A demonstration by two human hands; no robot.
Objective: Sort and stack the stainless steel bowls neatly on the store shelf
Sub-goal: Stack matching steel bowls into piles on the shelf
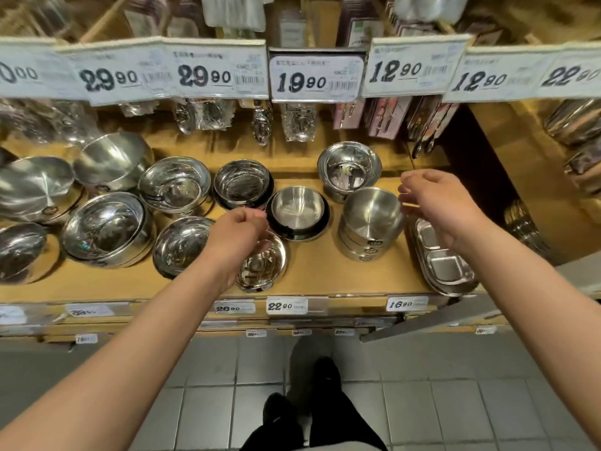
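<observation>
- Head view looks down on a wooden store shelf (325, 271) crowded with stainless steel bowls (107, 229).
- Left hand (237, 236) hovers with fingers curled over a small bowl (270, 262) at the front edge; whether it grips that bowl cannot be told.
- Right hand (435, 206) hangs loosely curled, holding nothing, just beside a stack of matte bowls (370, 222).
- Between the hands sits a black-rimmed bowl (297, 211), with a shiny bowl stack (349, 170) behind it.
- Divided steel trays (442, 258) lie right of the matte stack, under the right wrist.
- Price tags (317, 78) and hanging packaged utensils (297, 122) overhang the back rows.
</observation>
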